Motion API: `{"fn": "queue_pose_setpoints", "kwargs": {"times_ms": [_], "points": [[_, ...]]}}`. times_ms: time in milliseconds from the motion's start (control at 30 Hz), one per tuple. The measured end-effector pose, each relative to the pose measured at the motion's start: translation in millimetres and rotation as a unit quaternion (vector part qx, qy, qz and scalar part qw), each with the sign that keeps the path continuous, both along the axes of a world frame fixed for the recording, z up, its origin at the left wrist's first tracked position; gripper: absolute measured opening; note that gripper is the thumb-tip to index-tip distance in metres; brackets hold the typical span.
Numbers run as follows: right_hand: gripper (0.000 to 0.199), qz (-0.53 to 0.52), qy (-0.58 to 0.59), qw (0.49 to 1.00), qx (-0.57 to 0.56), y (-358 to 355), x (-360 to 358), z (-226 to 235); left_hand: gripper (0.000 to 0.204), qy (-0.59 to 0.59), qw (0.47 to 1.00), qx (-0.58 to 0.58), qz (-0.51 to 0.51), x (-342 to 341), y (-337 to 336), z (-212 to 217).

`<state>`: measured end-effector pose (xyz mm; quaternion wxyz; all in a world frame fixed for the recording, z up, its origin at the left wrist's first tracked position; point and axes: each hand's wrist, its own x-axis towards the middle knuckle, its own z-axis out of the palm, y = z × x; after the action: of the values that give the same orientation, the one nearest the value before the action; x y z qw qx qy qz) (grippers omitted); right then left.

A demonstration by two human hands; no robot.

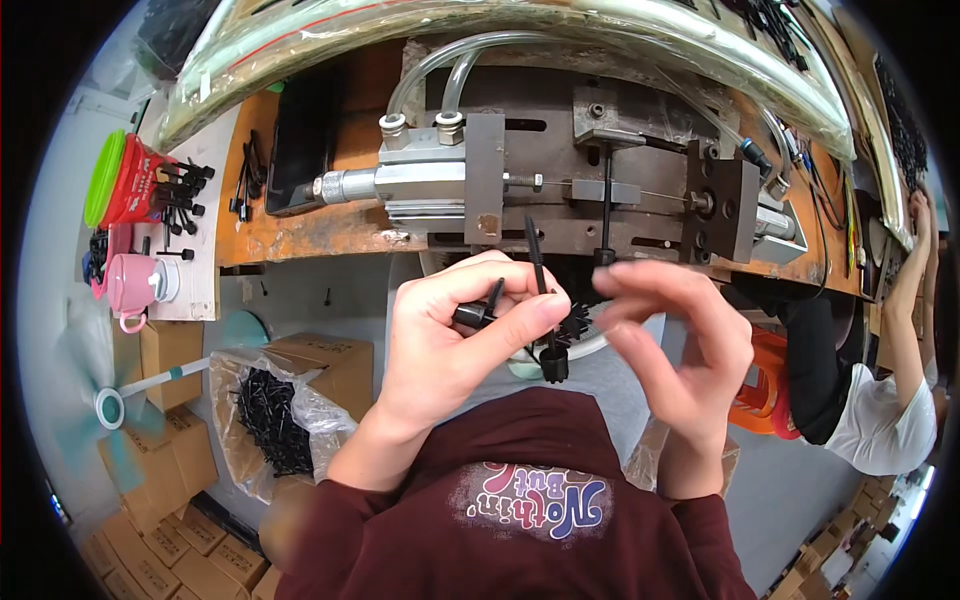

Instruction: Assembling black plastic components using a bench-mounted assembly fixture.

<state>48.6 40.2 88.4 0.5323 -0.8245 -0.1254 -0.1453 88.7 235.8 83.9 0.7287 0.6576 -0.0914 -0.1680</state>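
My left hand [450,325] is closed around several small black plastic rods with capped ends. One rod [534,248] points up from between thumb and fingers, and a ribbed black cap [554,366] hangs below the thumb. My right hand [680,345], slightly blurred, has its thumb and curved fingers apart with nothing seen between them. Its fingertips are just below the capped end of another black rod [606,195], which lies across the metal clamping fixture [485,180]; whether they touch it cannot be made out.
The fixture, with clear air hoses [470,42], sits on a wooden bench [330,235]. At left are a red container [125,180], a pink cup [130,285] and a fan [108,408]. A bag of black rods [275,420] stands below. Another person [880,420] is at right.
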Motion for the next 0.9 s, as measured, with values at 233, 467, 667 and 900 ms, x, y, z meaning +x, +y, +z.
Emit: {"fn": "queue_pose_setpoints", "kwargs": {"times_ms": [233, 467, 667, 900], "points": [[0.028, 0.014, 0.202, 0.942, 0.268, 8.2, -15.7, -0.7, 0.007, -0.106, 0.994, -0.020, -0.029, -3.4, -5.1, -15.4], [0.017, -0.006, 0.122, 0.930, 0.347, -4.6, -17.2, -9.7, 0.011, 0.082, 0.994, -0.074, -0.007, -5.6, -6.9, -4.4], [0.016, -0.002, 0.133, 0.947, 0.293, 1.5, -37.1, -4.2, 0.013, 0.115, 0.987, -0.109, 0.001, -6.0, -8.2, -4.3], [0.047, 0.016, -0.092, 0.973, -0.210, 12.6, -29.6, -0.6, 0.015, 0.095, 0.986, -0.137, -0.018, -9.0, -14.0, -8.0]]}}
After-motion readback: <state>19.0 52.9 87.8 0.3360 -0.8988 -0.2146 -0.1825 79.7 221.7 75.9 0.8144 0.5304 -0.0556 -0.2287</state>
